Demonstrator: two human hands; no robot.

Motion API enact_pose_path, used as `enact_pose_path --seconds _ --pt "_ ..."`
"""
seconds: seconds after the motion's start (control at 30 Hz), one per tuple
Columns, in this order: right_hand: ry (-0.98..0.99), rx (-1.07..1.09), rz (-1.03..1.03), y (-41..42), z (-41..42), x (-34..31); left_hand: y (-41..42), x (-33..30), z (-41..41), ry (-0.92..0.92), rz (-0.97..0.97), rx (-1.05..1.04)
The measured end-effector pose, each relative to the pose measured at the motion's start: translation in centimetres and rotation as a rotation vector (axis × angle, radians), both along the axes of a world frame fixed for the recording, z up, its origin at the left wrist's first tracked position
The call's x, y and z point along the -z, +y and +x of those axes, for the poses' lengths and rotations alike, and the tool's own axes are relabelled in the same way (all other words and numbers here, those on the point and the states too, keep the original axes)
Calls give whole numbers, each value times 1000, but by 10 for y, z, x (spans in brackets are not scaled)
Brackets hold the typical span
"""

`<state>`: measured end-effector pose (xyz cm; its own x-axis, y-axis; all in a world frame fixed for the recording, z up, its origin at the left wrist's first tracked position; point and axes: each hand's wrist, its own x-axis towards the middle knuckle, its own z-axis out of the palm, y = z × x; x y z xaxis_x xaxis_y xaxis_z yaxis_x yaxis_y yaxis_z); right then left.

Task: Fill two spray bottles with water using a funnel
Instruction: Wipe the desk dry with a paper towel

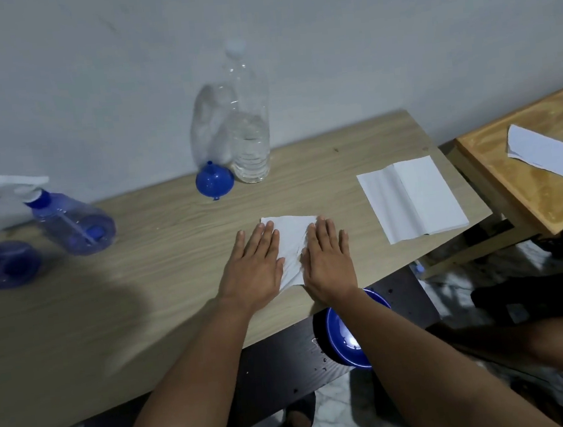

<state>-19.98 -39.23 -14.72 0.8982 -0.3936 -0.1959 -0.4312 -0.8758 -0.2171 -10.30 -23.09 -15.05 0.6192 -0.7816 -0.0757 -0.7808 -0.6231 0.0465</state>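
Two blue spray bottles with white trigger heads stand at the far left of the wooden table [143, 295]: one [74, 223] nearer the middle, the other [1, 264] at the frame edge. A blue funnel [214, 182] lies mouth-down by the wall, beside a clear water bottle [250, 140] that is partly full. A second clear bottle [212, 130] stands just behind them. My left hand [254, 267] and my right hand [327, 260] lie flat, fingers spread, pressing a white paper tissue [291, 240] onto the table.
A folded white tissue [409, 197] lies to the right on the table. A blue bowl [347, 337] sits on a dark lower surface below the table's front edge, with water drops around it. A smaller wooden table [527, 169] with a paper stands at the right.
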Motion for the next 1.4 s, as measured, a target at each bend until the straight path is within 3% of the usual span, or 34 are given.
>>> enact_pose_path --seconds 0.37,1.07,1.4 --pt "6 -74 21 148 49 -5 151 -4 30 -9 19 -93" --pt "-58 -427 3 424 125 1 453 -6 57 -38 48 -420" --pt "66 -665 30 527 160 -14 562 -9 70 -91 114 -584"
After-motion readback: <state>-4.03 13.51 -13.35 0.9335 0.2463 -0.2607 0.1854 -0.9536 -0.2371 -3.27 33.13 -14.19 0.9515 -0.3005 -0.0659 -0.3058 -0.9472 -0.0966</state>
